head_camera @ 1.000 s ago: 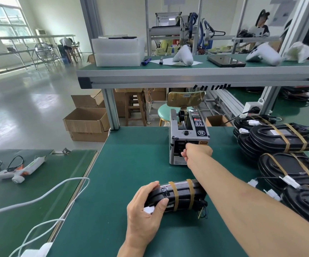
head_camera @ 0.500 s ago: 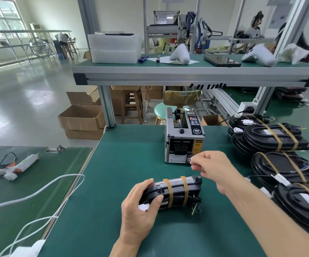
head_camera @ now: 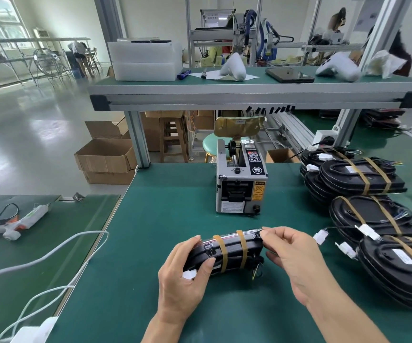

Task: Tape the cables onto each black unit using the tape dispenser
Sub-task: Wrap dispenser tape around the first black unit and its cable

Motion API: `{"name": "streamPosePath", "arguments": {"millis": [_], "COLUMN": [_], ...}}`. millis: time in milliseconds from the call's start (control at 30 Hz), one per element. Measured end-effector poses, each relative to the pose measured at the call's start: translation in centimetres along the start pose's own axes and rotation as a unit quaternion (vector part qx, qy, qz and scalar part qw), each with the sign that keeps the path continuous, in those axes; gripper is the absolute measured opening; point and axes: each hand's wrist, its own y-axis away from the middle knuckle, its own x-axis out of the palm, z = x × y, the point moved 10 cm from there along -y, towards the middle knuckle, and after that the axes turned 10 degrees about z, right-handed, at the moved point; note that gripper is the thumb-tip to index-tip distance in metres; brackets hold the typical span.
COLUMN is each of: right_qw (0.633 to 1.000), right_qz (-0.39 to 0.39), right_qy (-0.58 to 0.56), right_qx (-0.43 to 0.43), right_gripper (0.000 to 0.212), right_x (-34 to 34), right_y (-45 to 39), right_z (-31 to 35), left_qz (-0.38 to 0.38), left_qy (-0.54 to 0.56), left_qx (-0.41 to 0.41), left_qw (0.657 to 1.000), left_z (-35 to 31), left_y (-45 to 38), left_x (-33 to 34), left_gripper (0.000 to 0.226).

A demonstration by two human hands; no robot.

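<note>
A black unit (head_camera: 232,251) stands on its edge on the green mat, wrapped by two tan bands, with cables running along its top. My left hand (head_camera: 183,280) grips its left end, thumb on the front near a white connector. My right hand (head_camera: 291,256) pinches a small piece of tape against the unit's top right corner. The grey tape dispenser (head_camera: 239,184) stands just behind the unit, apart from both hands.
Several banded black units (head_camera: 363,179) with white connectors are stacked at the right. A white cable (head_camera: 51,253) crosses the left mat edge, and a glue gun (head_camera: 14,222) lies on the left table. A shelf (head_camera: 249,95) spans overhead.
My right hand left the dispenser's slot with a tape piece and came down to the unit's right top corner. My left hand kept holding the unit.
</note>
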Motion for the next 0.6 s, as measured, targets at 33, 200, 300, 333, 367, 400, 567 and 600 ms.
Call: {"name": "streamPosePath", "arguments": {"millis": [33, 200, 300, 333, 367, 400, 567, 600], "right_qw": [1.000, 0.999, 0.998, 0.998, 0.998, 0.997, 0.992, 0.990], "right_qz": [-0.003, -0.029, -0.049, -0.055, -0.060, -0.065, -0.099, -0.106], "right_qy": [0.000, 0.022, 0.019, 0.021, 0.024, 0.029, 0.068, 0.082], "right_qx": [-0.003, -0.013, -0.018, -0.019, -0.019, -0.020, -0.041, -0.044], "right_gripper": [0.012, 0.012, 0.010, 0.010, 0.009, 0.009, 0.011, 0.012], "right_x": [0.05, 0.23, 0.13, 0.10, 0.09, 0.06, -0.34, -0.39], "right_y": [-0.06, -0.08, -0.02, 0.01, 0.00, -0.01, 0.05, 0.12], "right_z": [-0.10, -0.27, -0.17, -0.15, -0.14, -0.13, 0.26, 0.38], "left_qz": [0.000, -0.001, -0.002, -0.002, -0.003, -0.003, -0.004, -0.003], "left_qy": [0.000, 0.000, -0.003, -0.002, -0.002, -0.002, -0.004, -0.004], "left_qx": [0.001, 0.005, 0.004, 0.004, 0.004, 0.006, 0.013, 0.014], "left_qw": [1.000, 1.000, 1.000, 1.000, 1.000, 1.000, 1.000, 1.000], "left_z": [0.01, 0.15, 0.20, 0.21, 0.19, 0.15, 0.09, 0.12], "left_y": [0.04, 0.05, 0.09, 0.10, 0.10, 0.11, 0.13, 0.14], "left_x": [-0.01, -0.01, 0.01, 0.00, 0.01, 0.01, 0.03, 0.06], "left_gripper": [0.045, 0.045, 0.044, 0.044, 0.044, 0.044, 0.043, 0.043]}}
